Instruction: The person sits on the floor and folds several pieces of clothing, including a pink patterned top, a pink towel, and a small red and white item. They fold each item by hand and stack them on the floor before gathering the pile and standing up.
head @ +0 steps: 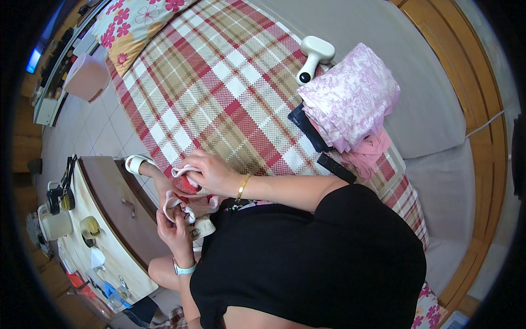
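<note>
My right hand (211, 172), with a gold bracelet, pinches a sock-like cloth piece (190, 181) in pale pink, white and red. Lower down, my left hand (176, 230), wearing a pale-banded watch, holds the rim of a pale pink and white sock (171, 205); its inside faces up. More pink cloth (207, 205) lies between the hands over my lap. Beside the left hand is a cream knitted piece, likely a sock (203, 228), with a dark mark. My fingers hide part of each held piece.
A plaid cover (234, 90) lies over the grey sofa (435, 193). On it are folded clothes (353, 94), a white handheld device (318, 49) and a flowered pillow (131, 28). A wooden-edged table with a drawer (119, 197) holds a jug (55, 224). A pink bin (86, 78) stands on the tiles.
</note>
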Tool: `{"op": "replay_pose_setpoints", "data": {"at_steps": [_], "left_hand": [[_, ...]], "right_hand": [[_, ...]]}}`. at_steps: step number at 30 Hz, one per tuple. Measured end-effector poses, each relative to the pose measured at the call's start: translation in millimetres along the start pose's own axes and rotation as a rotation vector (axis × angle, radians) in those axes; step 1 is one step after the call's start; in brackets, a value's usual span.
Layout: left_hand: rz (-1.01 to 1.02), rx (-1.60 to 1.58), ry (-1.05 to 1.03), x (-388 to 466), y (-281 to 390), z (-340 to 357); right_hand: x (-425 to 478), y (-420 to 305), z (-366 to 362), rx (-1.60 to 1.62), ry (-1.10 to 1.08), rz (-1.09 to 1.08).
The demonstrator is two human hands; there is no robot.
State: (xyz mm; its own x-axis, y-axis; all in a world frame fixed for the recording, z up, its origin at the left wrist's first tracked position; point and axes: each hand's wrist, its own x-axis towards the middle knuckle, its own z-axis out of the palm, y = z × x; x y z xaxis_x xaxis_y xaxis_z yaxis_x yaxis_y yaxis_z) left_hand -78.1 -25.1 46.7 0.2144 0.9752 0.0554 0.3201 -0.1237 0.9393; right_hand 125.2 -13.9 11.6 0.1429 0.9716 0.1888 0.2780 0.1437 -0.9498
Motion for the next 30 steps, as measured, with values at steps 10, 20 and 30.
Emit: {"op": "replay_pose_setpoints", "data": {"at_steps": [10, 20, 30], "left_hand": [[0.059, 0.087, -0.063, 4, -6, 13], [0.073, 0.133, -0.07, -16, -17, 15], [-0.122, 0.19, 0.043, -5, -23, 6]], "right_hand": [[-34, -9, 24, 0.236, -0.28, 0.098], [-43, 17, 45, 0.188, -0.341, 0.03], [-16, -3, 6, 1.026, -0.395, 0.614]]}}
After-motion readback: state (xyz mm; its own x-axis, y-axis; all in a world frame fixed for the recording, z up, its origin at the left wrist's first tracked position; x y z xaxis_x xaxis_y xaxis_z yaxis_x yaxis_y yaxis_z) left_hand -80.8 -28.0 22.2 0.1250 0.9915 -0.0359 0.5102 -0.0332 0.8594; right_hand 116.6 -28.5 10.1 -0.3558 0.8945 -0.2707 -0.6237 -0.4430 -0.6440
